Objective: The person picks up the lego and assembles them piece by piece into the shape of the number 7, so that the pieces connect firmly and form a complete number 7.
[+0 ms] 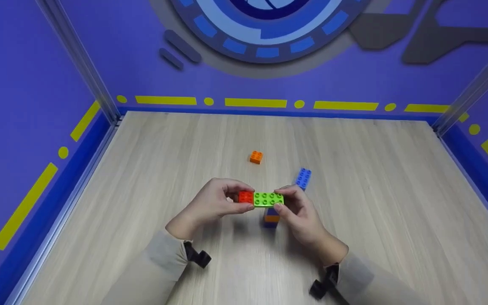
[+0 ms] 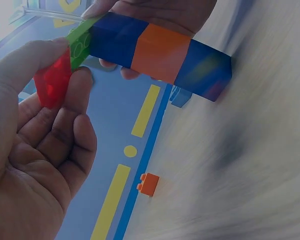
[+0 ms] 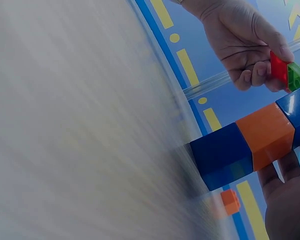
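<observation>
My left hand (image 1: 210, 205) pinches a red toy brick (image 1: 245, 197) between thumb and fingers. The brick meets the left end of a long light-green brick (image 1: 268, 199); whether the two are joined I cannot tell. At the green brick's other end, my right hand (image 1: 305, 216) grips it with thumb and fingertips. Below the green brick extends a column of blue, orange (image 2: 160, 51) and blue (image 3: 222, 155) bricks, beside the right fingers in the right wrist view. Whether its lower end touches the table is unclear.
A small orange brick (image 1: 256, 157) lies on the wooden table (image 1: 176, 148) beyond the hands. Past the right hand lies a long blue brick (image 1: 303, 178), partly hidden by that hand. Blue-purple panels (image 1: 261, 87) enclose the table at the back and sides.
</observation>
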`<act>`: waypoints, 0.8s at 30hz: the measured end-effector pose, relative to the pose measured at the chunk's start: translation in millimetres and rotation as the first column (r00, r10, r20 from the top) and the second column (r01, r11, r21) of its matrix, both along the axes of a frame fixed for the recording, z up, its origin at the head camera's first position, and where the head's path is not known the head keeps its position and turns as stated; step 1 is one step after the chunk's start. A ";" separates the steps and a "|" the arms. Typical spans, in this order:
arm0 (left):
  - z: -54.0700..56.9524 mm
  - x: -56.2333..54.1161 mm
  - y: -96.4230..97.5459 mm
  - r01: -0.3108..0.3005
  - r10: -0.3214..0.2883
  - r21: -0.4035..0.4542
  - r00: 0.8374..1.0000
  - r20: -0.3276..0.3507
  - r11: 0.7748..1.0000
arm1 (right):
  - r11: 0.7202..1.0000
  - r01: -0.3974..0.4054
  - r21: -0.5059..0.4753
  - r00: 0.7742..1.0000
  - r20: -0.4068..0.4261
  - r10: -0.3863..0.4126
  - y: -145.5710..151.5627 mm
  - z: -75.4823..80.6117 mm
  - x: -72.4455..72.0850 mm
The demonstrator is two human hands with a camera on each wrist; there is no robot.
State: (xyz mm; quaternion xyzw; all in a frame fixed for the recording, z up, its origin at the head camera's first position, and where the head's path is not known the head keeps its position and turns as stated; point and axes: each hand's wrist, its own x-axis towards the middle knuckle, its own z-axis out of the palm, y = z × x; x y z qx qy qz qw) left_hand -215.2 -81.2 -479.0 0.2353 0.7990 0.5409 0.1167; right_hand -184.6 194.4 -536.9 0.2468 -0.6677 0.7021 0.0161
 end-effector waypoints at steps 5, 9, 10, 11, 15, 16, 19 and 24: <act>1.0 1.5 1.6 -0.008 0.009 0.010 1.000 -0.016 1.000 | 1.000 0.009 -0.001 1.000 -0.019 -0.009 -1.9 2.1 0.8; -0.4 2.5 3.0 -0.013 0.014 0.029 0.999 -0.040 0.999 | 1.000 0.020 0.000 1.000 -0.020 -0.020 -3.0 3.2 0.7; -0.4 2.7 3.4 -0.014 0.016 0.034 0.999 -0.047 0.999 | 1.000 0.025 0.010 1.000 -0.009 -0.025 -2.8 3.9 0.5; -0.6 2.6 3.9 -0.016 0.018 0.039 0.998 -0.053 0.999 | 0.999 0.025 0.019 1.000 -0.003 -0.025 -2.4 4.7 0.4; -0.4 1.8 5.9 -0.016 0.020 0.054 0.997 -0.074 0.998 | 1.000 -0.017 0.016 1.000 -0.012 0.017 2.8 10.0 -3.1; -0.6 1.8 6.3 -0.018 0.022 0.054 0.997 -0.078 0.998 | 0.999 -0.031 0.010 0.999 -0.025 0.031 4.8 12.1 -5.3; -1.9 3.1 7.2 -0.019 0.023 0.049 0.997 -0.080 0.999 | 1.000 -0.006 0.003 0.998 -0.067 0.006 12.5 20.2 -14.8; -4.8 6.9 9.2 -0.028 0.030 0.044 0.998 -0.058 0.999 | 0.929 0.272 0.252 0.960 -0.001 -0.281 34.4 37.4 -37.2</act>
